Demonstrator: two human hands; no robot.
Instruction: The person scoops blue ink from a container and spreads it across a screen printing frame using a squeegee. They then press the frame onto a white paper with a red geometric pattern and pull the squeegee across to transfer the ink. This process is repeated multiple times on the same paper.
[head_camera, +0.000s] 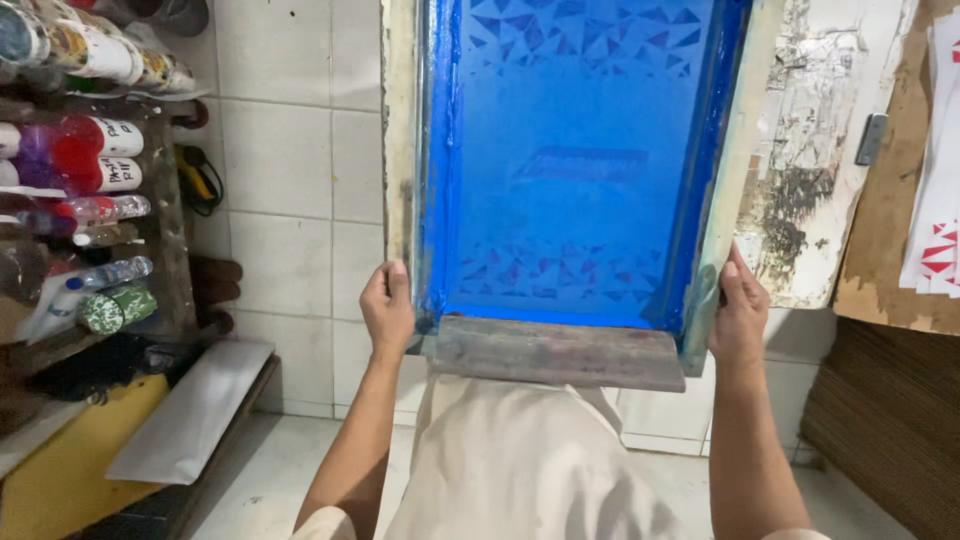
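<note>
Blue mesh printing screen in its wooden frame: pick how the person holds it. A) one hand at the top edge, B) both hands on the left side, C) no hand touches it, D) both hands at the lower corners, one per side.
D: the left hand grips the lower left of the blue mesh printing screen's wooden frame, and the right hand the lower right.

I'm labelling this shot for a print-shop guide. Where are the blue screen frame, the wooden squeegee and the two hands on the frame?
blue screen frame (575, 215): head view, middle of the blue mesh.
wooden squeegee (558, 352): head view, middle of its grey wooden bar.
left hand (388, 308): head view, back of hand.
right hand (740, 312): head view, back of hand.
</note>
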